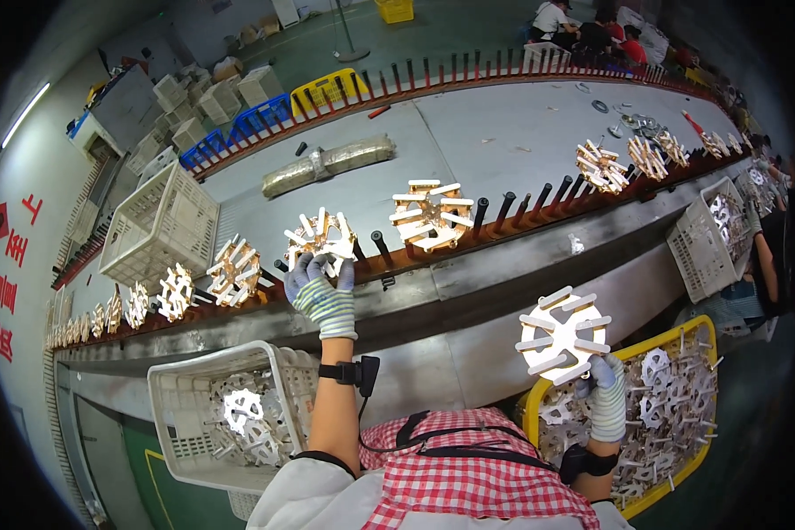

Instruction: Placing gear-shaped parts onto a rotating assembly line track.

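Note:
My left hand [323, 302], in a striped glove, grips the lower edge of a coppery spoked metal wheel [312, 231] at the row of dark upright pegs on the conveyor's near edge. Whether that wheel sits fully on its peg is hidden. Off to the right, my gloved right hand [606, 402] holds a bright silver spoked metal disc [564, 336] by its lower rim, above a yellow crate [712, 353] full of similar parts. Another coppery spoked wheel [432, 215] stands at the pegs just right of my left hand, and one more [235, 272] is to its left.
A white crate [166, 389] with silver spoked parts stands at lower left. A white basket [159, 225] and a wrapped roll [329, 165] lie on the grey table. More wheels line the pegs both ways. A co-worker's arm [766, 256] shows at far right beside another crate [698, 252].

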{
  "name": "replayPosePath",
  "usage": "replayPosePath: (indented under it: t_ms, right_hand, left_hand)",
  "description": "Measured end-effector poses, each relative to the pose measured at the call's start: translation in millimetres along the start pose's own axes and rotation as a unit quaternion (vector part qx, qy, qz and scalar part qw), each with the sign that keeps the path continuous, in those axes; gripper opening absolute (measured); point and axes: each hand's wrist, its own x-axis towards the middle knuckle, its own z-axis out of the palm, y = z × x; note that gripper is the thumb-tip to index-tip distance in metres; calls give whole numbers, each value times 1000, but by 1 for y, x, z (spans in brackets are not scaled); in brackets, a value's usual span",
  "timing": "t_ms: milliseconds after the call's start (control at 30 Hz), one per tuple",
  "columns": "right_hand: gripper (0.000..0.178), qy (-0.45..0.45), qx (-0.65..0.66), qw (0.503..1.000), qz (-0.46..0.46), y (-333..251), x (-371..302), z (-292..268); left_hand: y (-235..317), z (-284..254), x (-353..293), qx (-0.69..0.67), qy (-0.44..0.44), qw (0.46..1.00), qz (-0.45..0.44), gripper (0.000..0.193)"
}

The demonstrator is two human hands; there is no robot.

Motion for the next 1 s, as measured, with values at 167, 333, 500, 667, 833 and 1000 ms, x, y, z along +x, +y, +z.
replayPosePath:
  t_ms: [167, 333, 500, 667, 833, 1000]
  right_hand:
    - [28, -25, -19, 999, 10, -3, 6, -2]
    - [28, -24, -44, 999, -2, 3, 11, -1]
    - [29, -15, -48, 999, -2, 2, 12, 4]
    - [35, -44, -52, 997, 29, 2, 10, 4]
    - [43, -98, -87, 991, 1, -3, 7, 39]
    - [43, -209, -17, 977, 44, 4, 16, 68]
  left_hand:
    - [-6, -11, 18, 95, -10, 995, -22, 41]
    - [-26, -4, 25, 106, -48, 993, 3, 30]
    - [-46, -11, 28, 118, -53, 992, -3, 19]
    - [-63, -10, 31, 169, -54, 984, 3, 20]
    - [-56, -50, 44, 135, 26, 990, 38, 36]
    - [27, -67, -4, -384, -339, 857, 53, 46]
